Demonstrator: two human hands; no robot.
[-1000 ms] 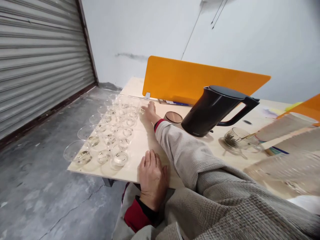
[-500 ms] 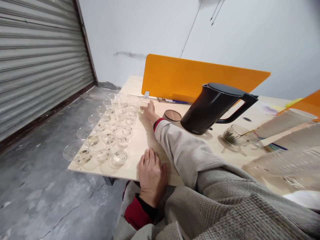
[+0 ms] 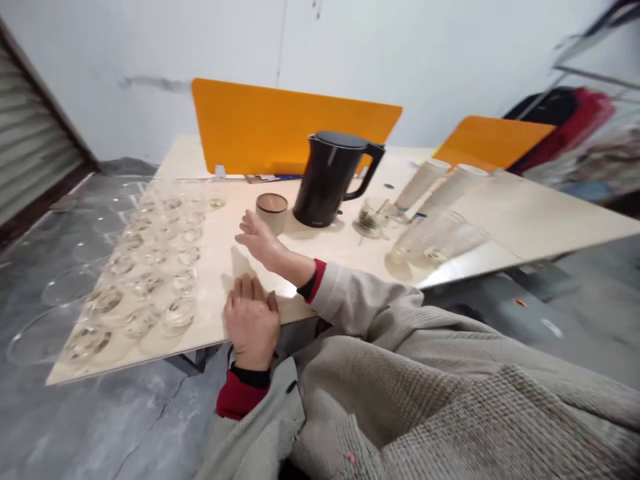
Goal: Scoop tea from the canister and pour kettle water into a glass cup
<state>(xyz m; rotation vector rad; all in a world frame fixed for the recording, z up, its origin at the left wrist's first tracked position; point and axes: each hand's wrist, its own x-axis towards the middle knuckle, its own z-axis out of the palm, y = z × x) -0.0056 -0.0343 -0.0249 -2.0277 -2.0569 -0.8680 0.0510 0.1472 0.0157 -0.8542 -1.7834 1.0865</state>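
My left hand [image 3: 253,327] lies on the table's front edge, fingers stretched out and holding nothing. My right hand [image 3: 265,245] is in the air over the table, its fingers extended and nothing in it. Just behind it stands a round canister [image 3: 273,220] with a wood-coloured lid. To the left, rows of clear cups [image 3: 177,313] hold a little pale liquid with dark bits at the bottom. One clear cup [image 3: 217,198] stands at the back right of those rows, near the orange divider. A black kettle [image 3: 325,183] is upright to the right of the canister.
An orange divider [image 3: 295,127] runs along the wooden table [image 3: 540,207]. Right of the kettle sit a glass cup [image 3: 371,219] with dark leaves, paper-like white cup stacks [image 3: 423,181] lying slanted, and a stack of clear cups [image 3: 440,237]. Some left-hand cups are at the table's edge.
My right hand has drawn back from the clear cup at the far end of the rows, leaving it on the table. My view has swung right. The left hand stays on the table edge.
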